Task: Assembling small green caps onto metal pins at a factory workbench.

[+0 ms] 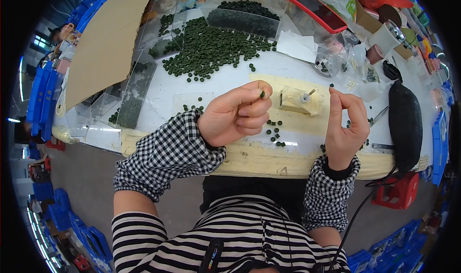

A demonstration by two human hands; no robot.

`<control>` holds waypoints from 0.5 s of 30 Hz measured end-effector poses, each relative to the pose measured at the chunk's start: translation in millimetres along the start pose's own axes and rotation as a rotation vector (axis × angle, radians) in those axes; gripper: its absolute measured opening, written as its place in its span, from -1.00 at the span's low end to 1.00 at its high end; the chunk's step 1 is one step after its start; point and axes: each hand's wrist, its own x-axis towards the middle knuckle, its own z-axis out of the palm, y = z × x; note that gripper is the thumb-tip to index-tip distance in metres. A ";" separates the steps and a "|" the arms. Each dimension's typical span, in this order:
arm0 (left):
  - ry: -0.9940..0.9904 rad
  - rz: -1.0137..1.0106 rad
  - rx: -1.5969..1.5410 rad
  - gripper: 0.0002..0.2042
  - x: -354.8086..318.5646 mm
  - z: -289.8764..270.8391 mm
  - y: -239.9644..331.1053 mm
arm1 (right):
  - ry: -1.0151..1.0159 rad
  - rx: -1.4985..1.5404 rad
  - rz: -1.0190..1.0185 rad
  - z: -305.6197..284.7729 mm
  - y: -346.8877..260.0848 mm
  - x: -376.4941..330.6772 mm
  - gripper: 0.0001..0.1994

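Note:
My left hand (240, 113) is closed, pinching a small dark green round piece (262, 94) between thumb and forefinger. Across from it, my right hand (345, 124) is raised with thumb and forefinger pressed together on a tiny dark bit (332, 85), too small to name. Between the hands stands a cream-coloured block (294, 103) with a metal pin (311, 93) sticking up from its right end. Neither hand touches it. Several loose green pieces (274, 139) lie on the table below the block.
Beyond my left hand spreads a big heap of green pieces (206, 47), beside a clear box (242, 20) holding more. Cardboard (108, 37) leans at the left. A red-cased phone (314, 8) lies at the back; a black pouch-like object (406, 124) sits at the right edge.

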 end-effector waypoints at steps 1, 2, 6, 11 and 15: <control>-0.006 0.002 0.006 -0.88 -0.1 -0.6 -0.3 | 0.000 -0.001 0.000 -0.1 -0.2 0.1 -0.92; -0.011 0.004 0.012 -0.88 -0.2 -0.8 -0.5 | 0.000 0.003 0.002 -0.1 -0.2 0.1 -0.92; 0.032 -0.031 0.134 -0.88 0.7 3.9 0.3 | 0.005 0.005 -0.001 0.0 0.6 -0.4 -0.92; 0.045 -0.162 0.949 -0.89 0.5 10.1 2.2 | -0.006 -0.001 0.003 0.1 1.6 -0.3 -0.92; 0.007 -0.269 1.409 -0.88 -0.7 13.4 13.5 | -0.007 -0.001 0.001 0.1 2.7 -0.4 -0.91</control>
